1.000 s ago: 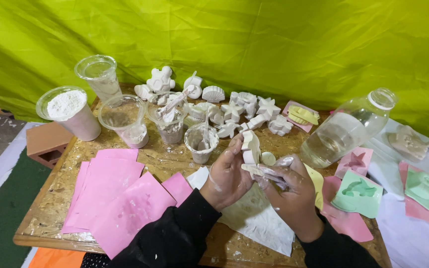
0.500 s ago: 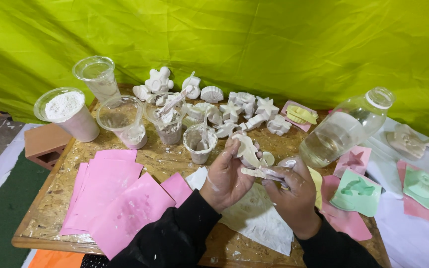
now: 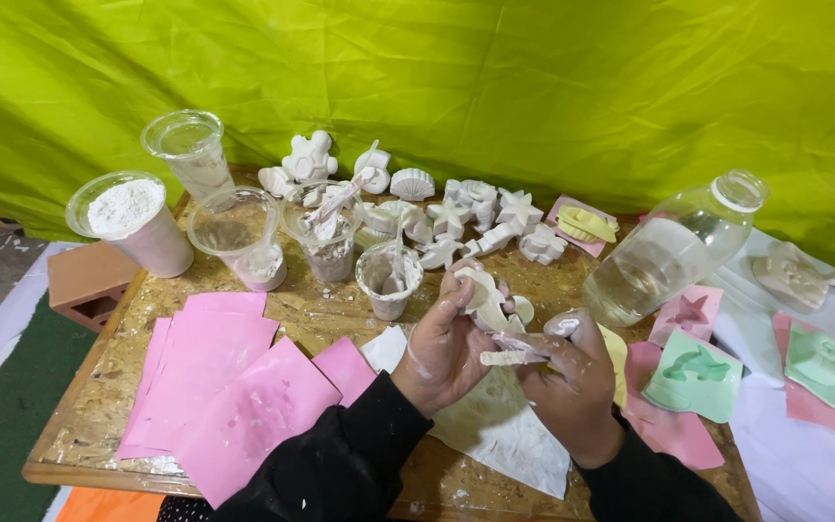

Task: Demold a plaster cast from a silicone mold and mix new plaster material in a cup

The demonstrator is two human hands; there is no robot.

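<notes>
the left hand (image 3: 442, 343) was clamped on a white plaster cast (image 3: 480, 290), now raised and tilted toward twelve o'clock compared with a moment earlier, when it lay lower against the palm. the right hand (image 3: 572, 382), at three o'clock of it, was closed on a thin white stick (image 3: 514, 357), its tip touching the cast's underside. the lift exposed that edge for scraping. the plastic cup with sticks (image 3: 388, 278) stood at eleven o'clock, over the board table (image 3: 99, 425).

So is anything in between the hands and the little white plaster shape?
Nothing visible is. The left hand already holds the white plaster figure, fingers wrapped around it. The right hand holds a pale flat stick whose end meets the left hand just below the figure.
</notes>
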